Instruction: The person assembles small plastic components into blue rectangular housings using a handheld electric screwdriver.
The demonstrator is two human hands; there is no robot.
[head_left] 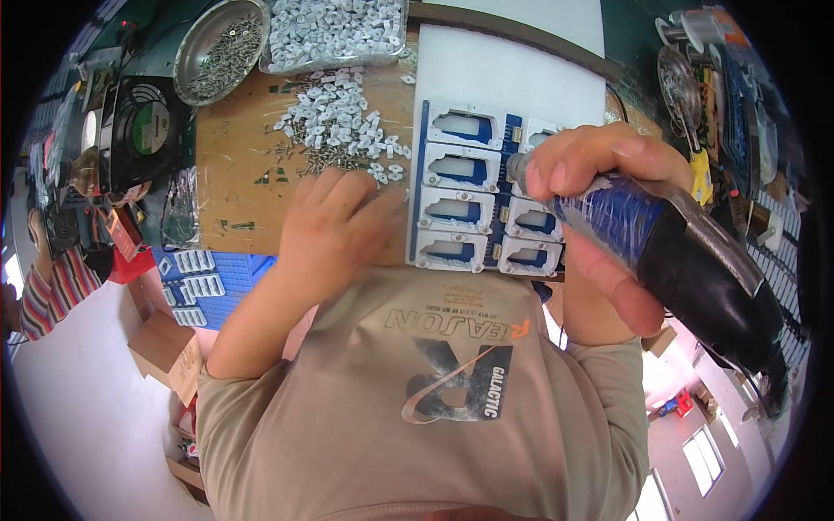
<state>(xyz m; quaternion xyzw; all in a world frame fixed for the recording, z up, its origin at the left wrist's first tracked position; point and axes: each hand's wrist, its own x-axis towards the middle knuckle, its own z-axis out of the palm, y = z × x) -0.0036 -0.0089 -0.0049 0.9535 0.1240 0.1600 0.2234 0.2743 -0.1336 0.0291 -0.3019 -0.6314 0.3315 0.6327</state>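
Driver (721, 278), blue and black, slanting across the right half of the frame, its blue part wrapped in clear film. The right hand (621, 156) is closed around the blue part; the grey nose points left, over the tray (501, 213), and contact there cannot be judged. The blue tray, right of centre, bears white frames (452, 169) in two columns, the right one partly hidden by the hand. The left hand (334, 221), left of centre and blurred, has its fingertips at the lower edge of the loose screws (334, 160); whether they grip anything cannot be told. White clips (326, 113) lie just above. Upper left: a metal bowl (184, 74) of screws, beside a clear tub (339, 63) of clips.
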